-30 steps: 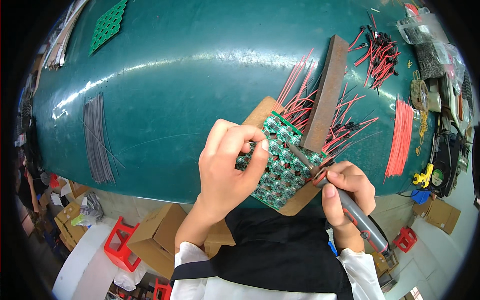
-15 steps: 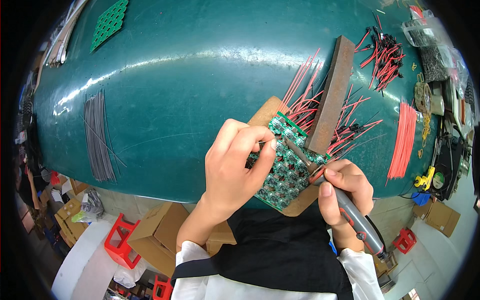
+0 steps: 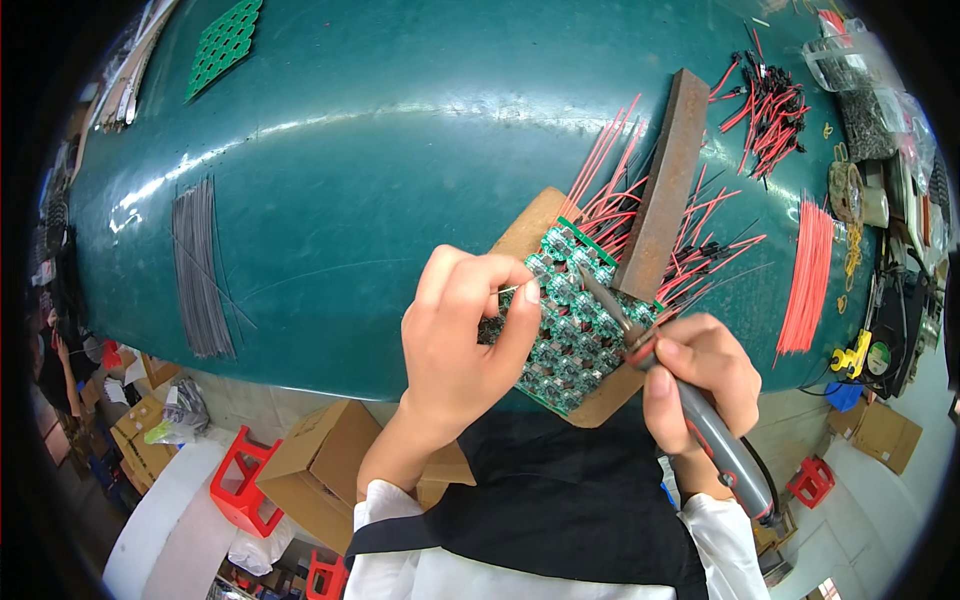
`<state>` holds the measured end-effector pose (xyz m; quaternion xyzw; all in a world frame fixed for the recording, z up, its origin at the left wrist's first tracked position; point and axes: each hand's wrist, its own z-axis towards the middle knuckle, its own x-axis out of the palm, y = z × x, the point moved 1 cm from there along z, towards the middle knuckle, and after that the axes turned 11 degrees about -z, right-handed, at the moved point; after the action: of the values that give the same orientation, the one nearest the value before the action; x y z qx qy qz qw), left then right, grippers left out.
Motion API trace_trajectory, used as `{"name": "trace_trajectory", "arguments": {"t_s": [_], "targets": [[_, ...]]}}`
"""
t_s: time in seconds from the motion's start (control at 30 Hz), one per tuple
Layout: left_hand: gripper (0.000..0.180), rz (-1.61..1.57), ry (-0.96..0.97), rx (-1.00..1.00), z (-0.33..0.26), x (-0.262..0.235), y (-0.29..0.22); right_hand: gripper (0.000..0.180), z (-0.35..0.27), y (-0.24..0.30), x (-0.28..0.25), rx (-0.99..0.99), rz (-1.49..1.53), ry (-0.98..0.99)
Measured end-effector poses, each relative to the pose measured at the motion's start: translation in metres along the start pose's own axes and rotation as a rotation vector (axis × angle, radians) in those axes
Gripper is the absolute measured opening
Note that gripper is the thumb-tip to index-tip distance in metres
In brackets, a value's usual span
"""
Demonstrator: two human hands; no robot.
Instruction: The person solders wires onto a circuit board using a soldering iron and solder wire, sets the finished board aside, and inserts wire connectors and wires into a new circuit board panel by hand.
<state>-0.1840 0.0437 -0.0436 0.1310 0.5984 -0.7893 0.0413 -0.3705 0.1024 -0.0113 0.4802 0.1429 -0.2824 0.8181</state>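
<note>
With left hand (image 3: pixel 455 335) pinching thin wire (image 3: pixel 508 289) and right hand (image 3: pixel 708 375) wrapped snugly round the soldering iron (image 3: pixel 722 455), dab softly on the green board (image 3: pixel 568 350) between both hands' fingers.

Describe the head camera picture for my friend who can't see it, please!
A person's right hand holds a grey soldering iron over a green circuit board, while the left hand pinches something thin nearby. A rusty bar lies across red and black wires on a green table.

Left hand (image 3: pixel 455 335) inside the worktop's (image 3: pixel 330 210) near edge, thumb and forefinger pinched; right hand (image 3: pixel 708 380) at that edge, fingers curled.
</note>
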Motion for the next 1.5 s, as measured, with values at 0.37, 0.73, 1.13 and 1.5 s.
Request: {"name": "trace_trajectory", "arguments": {"t_s": [0.37, 0.73, 1.13, 1.5], "targets": [[0.014, -0.051, 0.079, -0.015, -0.010, -0.006, 0.002, 0.018, -0.012, 0.008, 0.005, 0.014, 0.017, -0.018], [0.013, 0.083, 0.053, 0.033, -0.009, -0.002, 0.001, 0.017, -0.005, 0.009, 0.010, -0.022, -0.022, 0.019], [0.012, 0.052, 0.036, 0.027, -0.003, -0.003, -0.003, 0.015, 0.001, 0.000, 0.004, 0.064, -0.011, -0.017], [0.013, -0.058, -0.001, 0.002, -0.014, -0.014, -0.003, 0.013, -0.008, 0.016, -0.004, 0.038, 0.028, 0.029]]}}
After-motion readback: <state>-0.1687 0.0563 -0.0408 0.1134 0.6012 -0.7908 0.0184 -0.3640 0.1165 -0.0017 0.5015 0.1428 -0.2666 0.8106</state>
